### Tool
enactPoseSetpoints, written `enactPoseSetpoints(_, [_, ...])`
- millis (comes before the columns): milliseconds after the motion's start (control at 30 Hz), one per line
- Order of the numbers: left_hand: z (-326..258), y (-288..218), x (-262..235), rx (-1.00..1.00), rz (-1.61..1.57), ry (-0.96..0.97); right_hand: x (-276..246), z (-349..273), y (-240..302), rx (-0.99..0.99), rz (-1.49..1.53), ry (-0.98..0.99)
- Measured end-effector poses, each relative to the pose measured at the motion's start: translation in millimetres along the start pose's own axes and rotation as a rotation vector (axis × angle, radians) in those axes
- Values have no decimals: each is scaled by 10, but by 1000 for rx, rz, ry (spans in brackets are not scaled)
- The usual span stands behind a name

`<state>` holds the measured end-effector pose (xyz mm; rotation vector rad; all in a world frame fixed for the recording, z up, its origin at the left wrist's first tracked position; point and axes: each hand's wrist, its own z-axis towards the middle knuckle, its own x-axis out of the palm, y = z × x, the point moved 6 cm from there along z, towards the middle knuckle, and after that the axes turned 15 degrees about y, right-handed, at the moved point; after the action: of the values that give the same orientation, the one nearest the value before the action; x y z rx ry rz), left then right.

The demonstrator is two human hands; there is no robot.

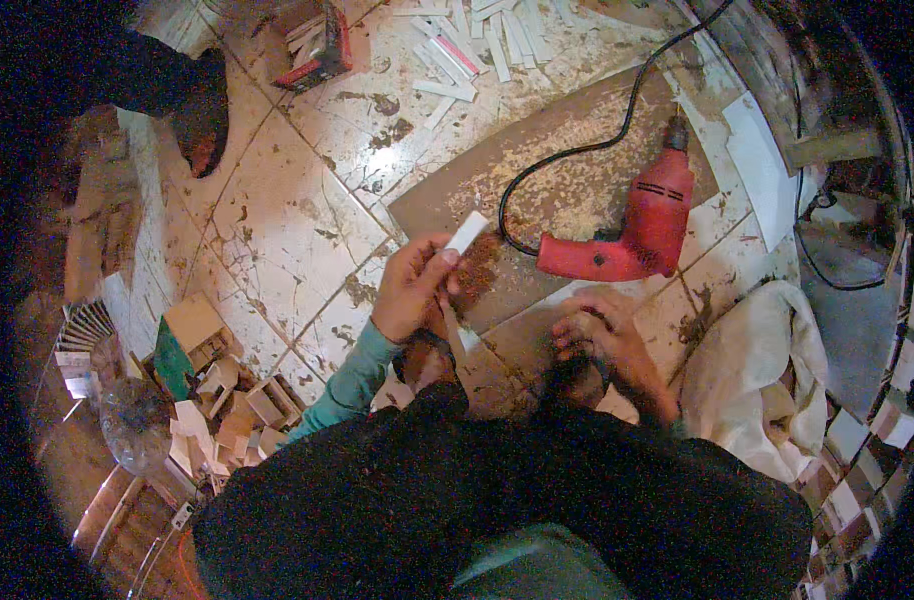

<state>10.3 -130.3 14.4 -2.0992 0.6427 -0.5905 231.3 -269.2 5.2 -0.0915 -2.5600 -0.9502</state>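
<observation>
My left hand [409, 288] pinches a short white strip [467, 233] between thumb and fingers, its free end pointing up and to the right. Lower right of it, my right hand [617, 345] hovers near my foot, fingers loosely bent and a little apart, with nothing visible in them. Beyond the right hand a red corded power drill [657, 220] lies on a brown board [432, 205] strewn with pale shavings. Its black cable [567, 155] loops across the board. A small brown heap of dust [477, 270] lies beside the strip.
Many loose white strips [507, 35] lie scattered at the far side, near a red-edged box [315, 50]. Wood offcuts [232, 415] and a clear plastic bag [132, 425] are at left. A pale cloth sack [752, 370] lies at right. Another person's foot [199, 120] stands at upper left.
</observation>
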Motion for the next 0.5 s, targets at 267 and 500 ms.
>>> enactPoseSetpoints(267, [-97, 151, -401, 4, 66, -93, -350, 234, -124, -615, 718, -267])
enactPoseSetpoints(500, [-110, 250, -247, 55, 285, -108, -723, 152, 236, -901, 874, -35])
